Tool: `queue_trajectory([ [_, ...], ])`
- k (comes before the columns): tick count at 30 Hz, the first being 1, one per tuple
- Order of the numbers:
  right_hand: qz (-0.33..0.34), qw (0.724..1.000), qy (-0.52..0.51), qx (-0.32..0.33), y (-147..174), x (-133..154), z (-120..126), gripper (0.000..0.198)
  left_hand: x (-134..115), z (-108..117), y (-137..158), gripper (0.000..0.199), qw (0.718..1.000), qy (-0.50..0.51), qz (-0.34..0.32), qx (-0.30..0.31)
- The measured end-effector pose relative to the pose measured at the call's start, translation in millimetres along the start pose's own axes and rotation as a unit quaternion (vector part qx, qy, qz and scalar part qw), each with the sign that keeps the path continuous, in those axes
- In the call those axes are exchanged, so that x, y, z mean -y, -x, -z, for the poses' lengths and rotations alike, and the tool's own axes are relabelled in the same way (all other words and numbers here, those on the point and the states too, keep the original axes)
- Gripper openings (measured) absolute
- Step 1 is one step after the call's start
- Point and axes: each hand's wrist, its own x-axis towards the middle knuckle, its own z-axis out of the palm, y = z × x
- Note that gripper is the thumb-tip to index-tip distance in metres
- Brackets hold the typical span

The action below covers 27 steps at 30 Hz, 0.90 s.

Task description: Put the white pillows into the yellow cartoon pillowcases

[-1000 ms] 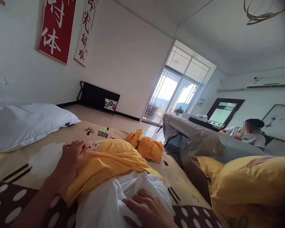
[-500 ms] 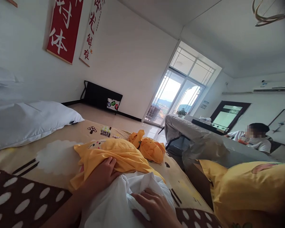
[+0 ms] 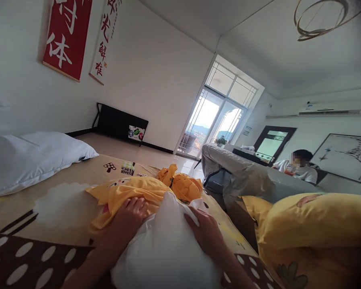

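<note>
A white pillow (image 3: 168, 249) lies before me on the bed, its far part covered by a yellow pillowcase (image 3: 147, 186) with a small animal face. My left hand (image 3: 135, 210) has its fingers curled into the bunched fabric of the pillowcase. On the other side, my right hand (image 3: 206, 228) grips the white pillow near its raised peak, fingers closed on the cloth. Just beyond the pillowcase sits a crumpled orange cloth bundle (image 3: 186, 186).
Another white pillow (image 3: 38, 160) rests at the left on the patterned bedsheet (image 3: 62, 204). To the right is a plump yellow pillow (image 3: 313, 224). Past the bed stand a plastic-covered piece of furniture (image 3: 219, 160) and a seated person (image 3: 303, 170).
My right hand has moved up and forward, and the white pillow now stands in a peak beside it. My left hand stays on the pillowcase. The view has turned slightly right.
</note>
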Motion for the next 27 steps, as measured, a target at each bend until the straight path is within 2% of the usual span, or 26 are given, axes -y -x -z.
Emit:
queue_trajectory([
  [3,-0.055,0.996,0.058,-0.039,-26,-16,10,0.04,-6,16,4,0.035,0.999,-0.022,0.026,-0.021],
  [6,-0.056,0.994,0.095,-0.006,-44,-11,14,0.041,-1,18,5,0.028,0.994,0.048,0.095,-0.001],
  [8,-0.001,0.994,0.099,0.049,-49,4,10,0.039,9,10,1,0.022,0.976,0.155,0.156,0.008],
  [10,0.071,0.987,0.104,0.097,-48,23,1,0.036,22,-2,-4,0.019,0.942,0.272,0.196,0.001],
  [13,0.159,0.969,0.123,0.142,-41,55,-14,0.032,39,-18,-10,0.018,0.887,0.418,0.194,-0.022],
  [16,0.218,0.949,0.134,0.183,-36,81,-26,0.028,44,-21,-12,0.021,0.855,0.476,0.204,-0.041],
  [18,0.209,0.946,0.152,0.194,-39,91,-31,0.026,41,-17,-10,0.02,0.855,0.467,0.22,-0.057],
  [22,0.126,0.957,0.198,0.17,-57,93,-38,0.034,26,-2,-4,0.015,0.884,0.396,0.23,-0.097],
  [24,0.089,0.962,0.203,0.157,-65,91,-40,0.037,19,2,-1,0.013,0.901,0.357,0.23,-0.093],
  [27,0.037,0.969,0.203,0.139,-73,87,-40,0.042,11,8,0,0.013,0.922,0.319,0.214,-0.057],
])
